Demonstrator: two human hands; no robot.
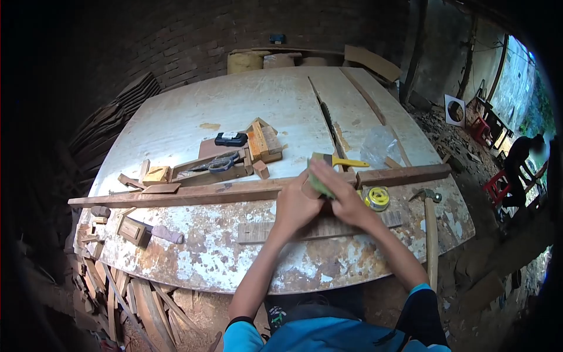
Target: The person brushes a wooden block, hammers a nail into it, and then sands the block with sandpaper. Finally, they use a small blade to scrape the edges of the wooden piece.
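Note:
Both hands meet over a long wooden beam (234, 191) that crosses the worktable. My left hand (296, 202) is closed, gripping a greenish flat piece (319, 178) that is blurred; its exact kind cannot be made out. My right hand (350, 204) closes on the same piece from the other side. Just beyond them, a tool with a yellow handle (352, 162) lies partly hidden behind the piece. A yellow tape measure (376, 198) rests right of my right hand. Below the hands, a grey-brown wooden strip (264, 232) lies flat, partly covered by my forearms.
A hammer (431, 229) lies at the right edge. A saw blade (327, 117) protrudes through the tabletop slot. Scissors (224, 162), wooden blocks (264, 142) and a clear plastic bag (379, 145) lie on the far side. Another person (522, 167) is at far right.

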